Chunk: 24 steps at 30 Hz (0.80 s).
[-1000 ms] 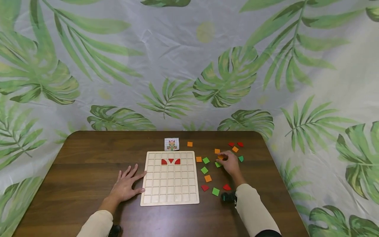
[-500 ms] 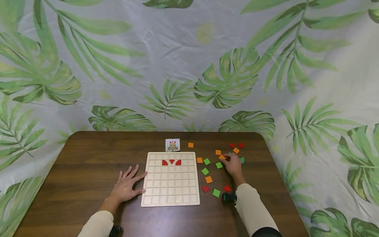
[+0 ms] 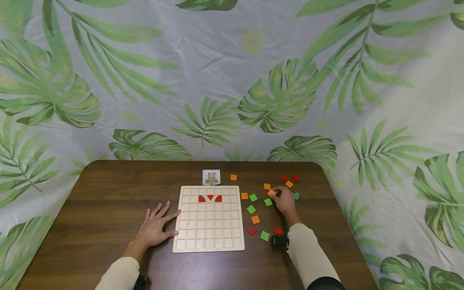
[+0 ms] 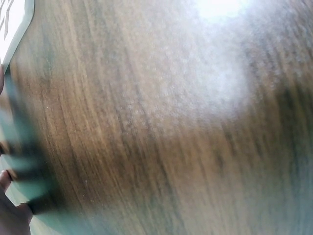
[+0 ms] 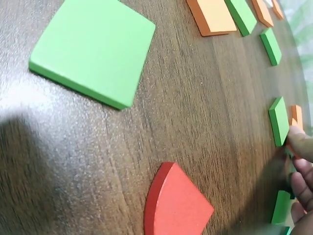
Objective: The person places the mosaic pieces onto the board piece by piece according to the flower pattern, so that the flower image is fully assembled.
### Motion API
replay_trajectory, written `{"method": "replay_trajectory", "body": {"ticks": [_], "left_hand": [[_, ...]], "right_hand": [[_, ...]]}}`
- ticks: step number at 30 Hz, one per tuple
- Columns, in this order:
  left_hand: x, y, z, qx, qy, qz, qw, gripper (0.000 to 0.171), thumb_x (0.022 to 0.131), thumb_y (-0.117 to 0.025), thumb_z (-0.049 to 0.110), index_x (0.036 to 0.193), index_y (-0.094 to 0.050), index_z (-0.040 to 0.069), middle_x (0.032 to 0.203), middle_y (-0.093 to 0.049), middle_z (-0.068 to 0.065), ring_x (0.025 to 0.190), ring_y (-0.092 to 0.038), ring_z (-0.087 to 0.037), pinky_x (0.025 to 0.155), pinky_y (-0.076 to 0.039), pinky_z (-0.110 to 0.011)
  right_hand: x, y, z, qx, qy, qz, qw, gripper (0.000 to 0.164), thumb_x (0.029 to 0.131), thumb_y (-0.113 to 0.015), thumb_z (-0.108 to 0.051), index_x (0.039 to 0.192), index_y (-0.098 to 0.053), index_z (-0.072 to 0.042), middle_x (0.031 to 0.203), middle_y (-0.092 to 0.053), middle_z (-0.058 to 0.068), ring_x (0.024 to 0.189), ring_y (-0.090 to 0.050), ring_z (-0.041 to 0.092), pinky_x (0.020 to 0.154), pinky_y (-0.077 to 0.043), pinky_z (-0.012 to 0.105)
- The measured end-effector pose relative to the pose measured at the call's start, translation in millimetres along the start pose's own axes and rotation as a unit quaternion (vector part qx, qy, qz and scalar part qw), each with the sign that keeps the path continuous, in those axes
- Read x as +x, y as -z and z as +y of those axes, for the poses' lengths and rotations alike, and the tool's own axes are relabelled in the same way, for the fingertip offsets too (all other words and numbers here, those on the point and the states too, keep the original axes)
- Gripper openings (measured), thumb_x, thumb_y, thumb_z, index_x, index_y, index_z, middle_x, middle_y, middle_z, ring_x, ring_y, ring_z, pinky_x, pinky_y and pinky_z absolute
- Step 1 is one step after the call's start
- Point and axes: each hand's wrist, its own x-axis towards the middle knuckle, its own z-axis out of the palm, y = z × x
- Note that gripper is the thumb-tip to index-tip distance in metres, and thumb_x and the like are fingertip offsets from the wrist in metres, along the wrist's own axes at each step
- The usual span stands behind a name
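My right hand (image 3: 286,202) is at the right of the table, thumb and fingertips pinching an orange square tile (image 3: 271,193). In the right wrist view, that hand (image 5: 304,169) shows at the right edge, just past a green square tile (image 5: 279,121). My left hand (image 3: 154,228) lies spread on the table, index fingertip and thumb at the left edge of a wooden grid board (image 3: 210,233). Set in one upper row of the board are a red triangle (image 3: 210,197) and two red quarter-circle pieces (image 3: 201,199). The left wrist view shows mostly bare wood grain.
A small printed pattern card (image 3: 211,177) lies behind the board. Loose green, orange and red pieces are scattered right of it, among them a green square (image 3: 265,235), an orange square (image 3: 255,219) and a red piece (image 3: 278,230). A leaf-print cloth (image 3: 217,80) hangs behind the table.
My right hand has shifted slightly back and right, uncovering a green square, and the orange tile now shows between its fingertips. The left hand stays in place.
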Motion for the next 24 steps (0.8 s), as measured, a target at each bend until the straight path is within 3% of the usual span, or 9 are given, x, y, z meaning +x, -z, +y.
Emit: {"method": "replay_trajectory", "body": {"ticks": [11, 24], "left_hand": [[1.4, 0.8, 0.8, 0.007, -0.002, -0.001, 1.0000, 0.069, 0.080, -0.072, 0.050, 0.140, -0.053, 0.022, 0.154, -0.029, -0.022, 0.140, -0.022, -0.048, 0.107, -0.008, -0.071], [-0.1, 1.9, 1.3, 0.007, 0.003, -0.003, 1.0000, 0.070, 0.080, -0.071, 0.052, 0.140, -0.052, 0.021, 0.154, -0.028, -0.022, 0.140, -0.021, -0.049, 0.107, -0.008, -0.071]], "right_hand": [[-0.6, 3.2, -3.7, 0.064, 0.001, 0.004, 0.998, 0.021, 0.085, -0.073, -0.006, 0.103, -0.068, 0.004, 0.090, -0.063, 0.014, 0.080, -0.059, 0.024, 0.069, -0.051, 0.035], [-1.5, 3.6, -26.6, 0.072, 0.041, 0.003, 0.997, 0.013, 0.086, -0.072, -0.005, 0.095, -0.071, 0.004, 0.085, -0.067, 0.013, 0.078, -0.063, 0.026, 0.072, -0.054, 0.040]]}}
